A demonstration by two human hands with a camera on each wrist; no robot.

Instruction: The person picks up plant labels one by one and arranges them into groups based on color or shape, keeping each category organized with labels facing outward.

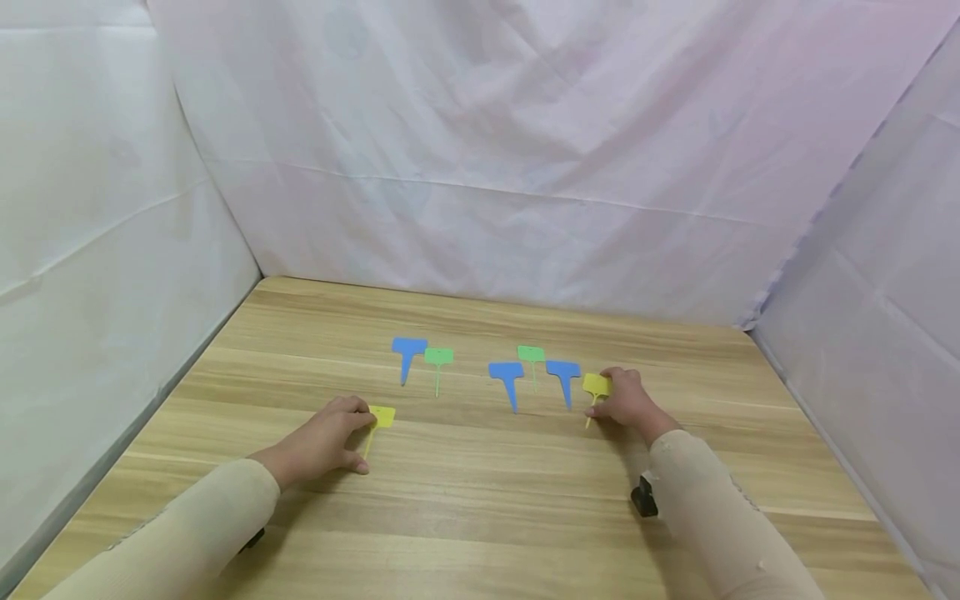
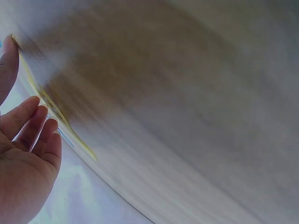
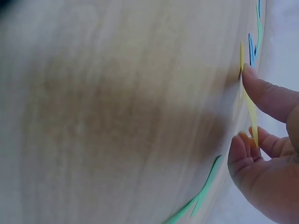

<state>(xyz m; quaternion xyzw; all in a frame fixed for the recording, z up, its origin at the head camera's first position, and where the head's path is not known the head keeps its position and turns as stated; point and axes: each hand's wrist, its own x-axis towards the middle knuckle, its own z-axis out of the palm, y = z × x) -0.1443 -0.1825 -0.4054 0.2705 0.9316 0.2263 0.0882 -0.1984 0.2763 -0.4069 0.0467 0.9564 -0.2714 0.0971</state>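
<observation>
My left hand holds a yellow T-shaped plant label low at the table, its fingers at the head and its thumb near the stem's tip. In the left wrist view the label is a thin yellow line past the fingertips. Over to the right, my right hand pinches another yellow plant label; the right wrist view shows this label between thumb and fingers. Just left of it lie a blue label and a green label.
Another blue label lies mid-table. Farther left, a blue label and a green label lie side by side. A green piece shows below the hand in the right wrist view. White cloth surrounds the wooden table on three sides.
</observation>
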